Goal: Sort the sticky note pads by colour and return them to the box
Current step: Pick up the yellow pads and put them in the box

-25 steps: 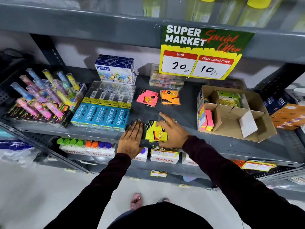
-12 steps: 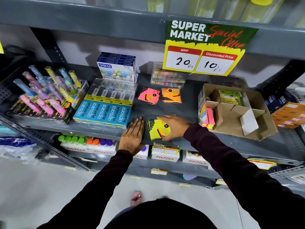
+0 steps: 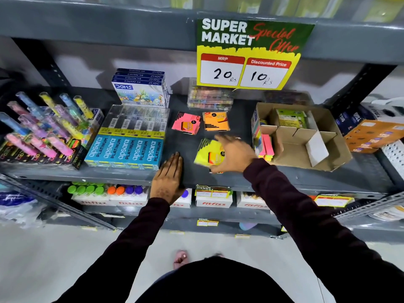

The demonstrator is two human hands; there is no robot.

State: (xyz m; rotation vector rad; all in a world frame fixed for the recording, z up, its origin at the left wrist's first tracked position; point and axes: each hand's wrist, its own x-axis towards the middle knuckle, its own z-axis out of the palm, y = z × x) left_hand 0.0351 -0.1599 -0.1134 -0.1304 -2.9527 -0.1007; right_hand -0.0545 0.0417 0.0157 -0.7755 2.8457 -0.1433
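A stack of yellow sticky note pads (image 3: 208, 153) is tilted just above the grey shelf (image 3: 240, 178), gripped from the right by my right hand (image 3: 232, 157). My left hand (image 3: 169, 177) lies flat on the shelf's front edge, holding nothing. Behind them lie a pile of pink pads (image 3: 187, 125) and a pile of orange pads (image 3: 216, 121). The open cardboard box (image 3: 334, 149) with dividers stands at the right. It holds green pads (image 3: 289, 118) at the back and pink and yellow pads (image 3: 266, 147) on edge in its left compartment.
Blue pencil boxes (image 3: 125, 149) sit left of my left hand, with a crayon box stack (image 3: 141, 88) behind. Coloured tubes (image 3: 43, 125) fill the far left. A price sign (image 3: 249, 55) hangs from the upper shelf. Orange boxes (image 3: 373, 135) lie right of the cardboard box.
My right hand has closed around the yellow pads and lifted them off the shelf, shifting toward the right. My left hand stayed flat on the shelf edge.
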